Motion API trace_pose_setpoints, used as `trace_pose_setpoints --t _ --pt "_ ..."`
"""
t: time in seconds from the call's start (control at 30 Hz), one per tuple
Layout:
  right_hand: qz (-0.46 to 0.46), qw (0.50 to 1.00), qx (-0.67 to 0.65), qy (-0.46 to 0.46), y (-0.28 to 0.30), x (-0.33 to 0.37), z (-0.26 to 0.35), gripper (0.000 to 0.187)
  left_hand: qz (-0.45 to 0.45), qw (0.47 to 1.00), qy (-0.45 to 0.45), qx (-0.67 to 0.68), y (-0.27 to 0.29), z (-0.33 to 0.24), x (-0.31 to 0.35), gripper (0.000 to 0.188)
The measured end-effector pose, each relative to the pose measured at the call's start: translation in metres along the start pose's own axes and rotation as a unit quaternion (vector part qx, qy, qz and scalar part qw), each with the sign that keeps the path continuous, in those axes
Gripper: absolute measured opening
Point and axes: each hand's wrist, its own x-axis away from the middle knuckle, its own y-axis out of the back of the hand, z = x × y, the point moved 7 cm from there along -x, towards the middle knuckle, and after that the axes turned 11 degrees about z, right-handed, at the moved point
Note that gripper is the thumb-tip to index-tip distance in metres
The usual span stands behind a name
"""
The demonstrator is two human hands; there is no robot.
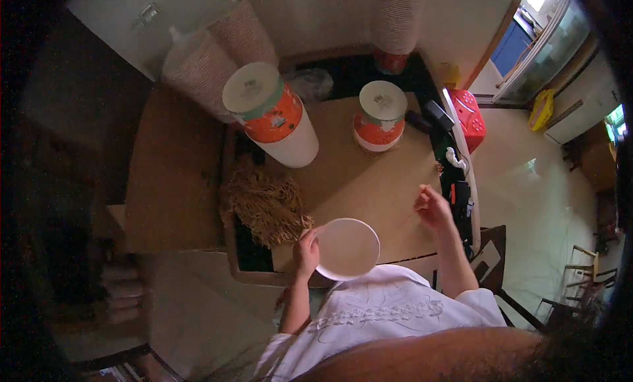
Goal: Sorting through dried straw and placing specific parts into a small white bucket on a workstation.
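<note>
Two hands are at work: my left hand point(306, 250) holds the white round plate point(347, 248) by its left rim, fingers closed on the edge, at the near edge of the brown tabletop point(369, 177). My right hand point(433, 207) hovers apart to the right with fingertips pinched narrow, on what I cannot tell. I judge it best to keep the plate level and steady; it looks plain, shallow, smooth and empty, just beside a heap of tan fibres point(267, 207).

Brown bench point(369, 177): two lidded orange-and-white tubs point(270, 115) point(380, 123), straw pile point(267, 207) at left edge, white bowl point(346, 248) at near edge, black gear point(438, 115) along right
</note>
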Motion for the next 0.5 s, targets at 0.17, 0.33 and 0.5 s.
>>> trace_pose_setpoints --t 0.17,0.33,0.5 --pt "-0.010 0.982 0.103 0.158 -0.011 0.037 0.104 0.017 0.089 0.991 -0.020 -0.101 -0.018 -0.006 -0.041 0.034" --pt "-0.015 0.942 0.139 0.306 0.002 0.074 0.171 0.020 0.175 0.977 0.001 -0.123 -0.047 -0.040 -0.078 0.034" --pt "0.021 0.923 0.277 0.266 -0.047 0.091 0.134 0.025 0.162 0.977 -0.021 -0.136 -0.051 -0.036 -0.093 0.027"
